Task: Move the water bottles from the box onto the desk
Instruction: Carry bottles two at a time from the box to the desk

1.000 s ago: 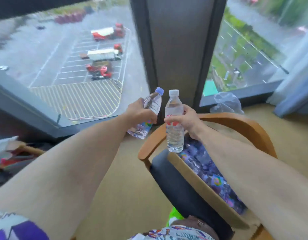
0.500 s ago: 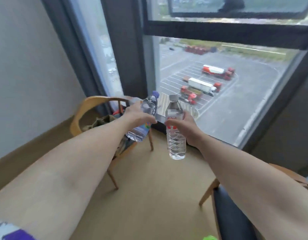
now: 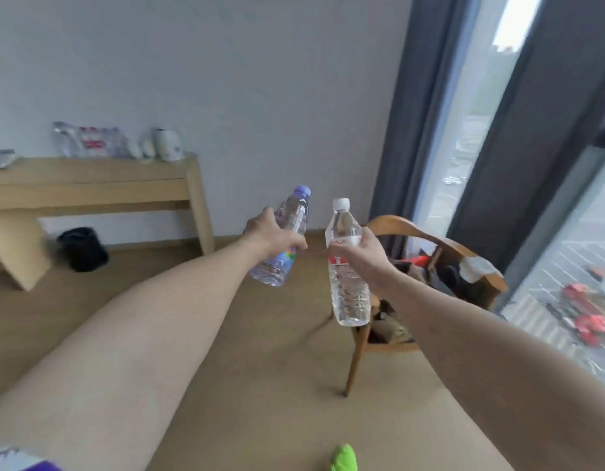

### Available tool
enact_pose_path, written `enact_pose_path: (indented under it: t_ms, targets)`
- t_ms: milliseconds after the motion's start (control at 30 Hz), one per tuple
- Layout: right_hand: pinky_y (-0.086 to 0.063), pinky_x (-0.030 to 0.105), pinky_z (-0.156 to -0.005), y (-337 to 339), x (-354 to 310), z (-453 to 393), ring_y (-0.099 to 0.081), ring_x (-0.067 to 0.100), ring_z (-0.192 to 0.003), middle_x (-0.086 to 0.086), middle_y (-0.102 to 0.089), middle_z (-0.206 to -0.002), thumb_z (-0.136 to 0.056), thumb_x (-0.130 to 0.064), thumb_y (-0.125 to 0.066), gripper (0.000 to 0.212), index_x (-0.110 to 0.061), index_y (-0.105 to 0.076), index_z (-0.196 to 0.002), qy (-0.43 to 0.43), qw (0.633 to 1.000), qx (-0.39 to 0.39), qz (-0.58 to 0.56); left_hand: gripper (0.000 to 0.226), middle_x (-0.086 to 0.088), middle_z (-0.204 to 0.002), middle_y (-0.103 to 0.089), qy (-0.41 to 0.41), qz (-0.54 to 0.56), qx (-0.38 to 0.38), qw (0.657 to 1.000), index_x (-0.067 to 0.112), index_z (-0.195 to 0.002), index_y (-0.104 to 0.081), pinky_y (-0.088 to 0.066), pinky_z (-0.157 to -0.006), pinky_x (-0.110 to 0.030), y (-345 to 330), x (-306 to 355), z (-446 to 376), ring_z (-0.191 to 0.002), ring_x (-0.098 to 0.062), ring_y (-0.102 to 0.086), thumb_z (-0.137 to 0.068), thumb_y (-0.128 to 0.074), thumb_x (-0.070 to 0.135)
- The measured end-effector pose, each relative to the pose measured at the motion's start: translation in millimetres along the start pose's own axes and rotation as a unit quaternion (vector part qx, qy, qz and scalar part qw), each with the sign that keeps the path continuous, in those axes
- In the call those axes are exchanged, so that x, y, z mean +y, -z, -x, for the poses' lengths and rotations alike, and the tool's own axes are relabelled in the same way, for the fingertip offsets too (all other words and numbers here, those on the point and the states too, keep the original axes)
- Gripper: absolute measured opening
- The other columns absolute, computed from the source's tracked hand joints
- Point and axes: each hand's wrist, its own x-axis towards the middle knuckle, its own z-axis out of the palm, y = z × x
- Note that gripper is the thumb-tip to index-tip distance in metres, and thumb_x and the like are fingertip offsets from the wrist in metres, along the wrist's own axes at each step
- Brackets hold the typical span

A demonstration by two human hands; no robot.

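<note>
- Left hand point(image 3: 272, 232) out in front, arm stretched; grip wrapped around the middle of a clear water bottle with a purple cap point(image 3: 284, 239). Bottle tilted, cap leaning up and to the right, base down toward the left.
- Right hand point(image 3: 365, 256) likewise extended; grip clamped round the label band of a second water bottle with a white cap point(image 3: 346, 266). This one hangs close to upright, red-and-white label under the fingers.
- Both bottles held in mid-air over the floor point(image 3: 260, 368), side by side, near each other but not touching. Neither rests on anything.
- Desk point(image 3: 90, 185) of pale wood stands against the far wall at upper left, well apart from the hands.
- On the desk top: a blurred cluster of clear bottles with red labels point(image 3: 88, 141), and just to their right a white kettle-like object point(image 3: 167, 144). Detail too soft to count the bottles.
- Dark bin point(image 3: 82, 248) on the floor under the desk.
- Wooden chair point(image 3: 430, 239) with curved back just right of the right hand, cluttered with clothing and bags.
- Dark curtain point(image 3: 406, 107) and tall window point(image 3: 470, 130) along the right side.
</note>
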Motion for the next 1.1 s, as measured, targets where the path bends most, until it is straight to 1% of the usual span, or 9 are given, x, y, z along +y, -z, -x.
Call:
enact_pose_path:
  t_ms: [100, 233, 400, 500, 567, 667, 767, 900, 1100]
  targets:
    - [-0.050, 0.026, -0.049, -61, -14, -35, -0.069, 0.015, -0.074, 0.001, -0.070, -0.092, -0.056, -0.028, -0.083, 0.050, -0.024, -0.057, -0.099, 0.001, 0.998, -0.059, 0.002, 0.078, 0.002, -0.104, -0.064, 0.048, 0.020, 0.051, 0.997, 0.023, -0.111, -0.057, -0.053, -0.079, -0.032, 41, -42, -17, -0.095, -0.020, -0.062, -0.044, -0.087, 0.047]
    - [-0.051, 0.026, -0.045, -136, -31, -81, -0.072, 0.019, -0.071, 0.002, -0.071, -0.088, -0.052, -0.028, -0.084, 0.053, -0.023, -0.058, -0.099, -0.009, 0.989, -0.147, -0.002, 0.061, 0.005, -0.098, -0.057, 0.094, 0.027, 0.096, 0.991, 0.027, -0.098, -0.052, -0.040, -0.060, -0.026, 88, -86, -41, -0.083, -0.010, -0.054, -0.052, -0.089, 0.041]
    - [-0.060, 0.038, -0.062, -217, -55, -143, -0.073, 0.025, -0.085, 0.005, -0.069, -0.099, -0.048, -0.034, -0.084, 0.063, -0.023, -0.055, -0.103, 0.011, 0.973, -0.231, 0.016, 0.068, 0.001, -0.104, -0.058, 0.143, 0.034, 0.174, 0.974, 0.022, -0.104, -0.052, -0.055, -0.081, -0.036, 139, -119, -87, -0.093, -0.021, -0.060, -0.050, -0.087, 0.044]
    - [-0.053, 0.029, -0.055, -257, -76, -182, -0.070, 0.017, -0.078, 0.000, -0.068, -0.093, -0.049, -0.036, -0.086, 0.060, -0.028, -0.053, -0.098, 0.035, 0.961, -0.275, 0.014, 0.068, 0.001, -0.103, -0.061, 0.165, 0.039, 0.212, 0.962, 0.024, -0.102, -0.052, -0.056, -0.082, -0.037, 164, -133, -123, -0.090, -0.019, -0.061, -0.049, -0.088, 0.045]
    - [-0.053, 0.028, -0.056, -278, -88, -201, -0.071, 0.017, -0.078, 0.000, -0.069, -0.095, -0.047, -0.036, -0.086, 0.064, -0.027, -0.055, -0.103, 0.044, 0.956, -0.289, 0.011, 0.070, 0.000, -0.103, -0.062, 0.172, 0.048, 0.225, 0.958, 0.024, -0.102, -0.052, -0.057, -0.083, -0.039, 175, -137, -137, -0.091, -0.020, -0.062, -0.046, -0.087, 0.046]
    - [-0.062, 0.041, -0.069, -319, -103, -235, -0.074, 0.023, -0.082, 0.004, -0.072, -0.099, -0.042, -0.035, -0.088, 0.071, -0.026, -0.058, -0.106, 0.042, 0.946, -0.321, 0.008, 0.072, 0.002, -0.104, -0.063, 0.193, 0.051, 0.252, 0.947, 0.026, -0.103, -0.052, -0.057, -0.081, -0.038, 195, -150, -161, -0.093, -0.020, -0.063, -0.043, -0.086, 0.047]
    - [-0.063, 0.049, -0.075, -359, -111, -261, -0.074, 0.025, -0.083, 0.005, -0.073, -0.099, -0.037, -0.038, -0.087, 0.077, -0.024, -0.060, -0.108, 0.041, 0.937, -0.346, 0.011, 0.075, 0.001, -0.109, -0.062, 0.215, 0.048, 0.268, 0.938, 0.025, -0.109, -0.053, -0.056, -0.087, -0.040, 212, -169, -181, -0.101, -0.023, -0.061, -0.045, -0.086, 0.046]
    - [-0.063, 0.041, -0.069, -414, -113, -288, -0.074, 0.023, -0.079, 0.005, -0.073, -0.097, -0.040, -0.037, -0.087, 0.073, -0.023, -0.060, -0.106, 0.029, 0.929, -0.369, 0.017, 0.068, 0.003, -0.107, -0.061, 0.233, 0.060, 0.288, 0.927, 0.024, -0.108, -0.052, -0.056, -0.082, -0.038, 235, -208, -216, -0.095, -0.018, -0.061, -0.052, -0.088, 0.041]
    - [-0.055, 0.032, -0.061, -515, -118, -335, -0.073, 0.020, -0.078, 0.002, -0.070, -0.095, -0.048, -0.034, -0.088, 0.063, -0.026, -0.056, -0.101, 0.031, 0.923, -0.384, 0.030, 0.068, 0.005, -0.105, -0.059, 0.255, 0.053, 0.283, 0.923, 0.025, -0.106, -0.052, -0.056, -0.079, -0.035, 283, -283, -283, -0.093, -0.016, -0.061, -0.050, -0.086, 0.043]
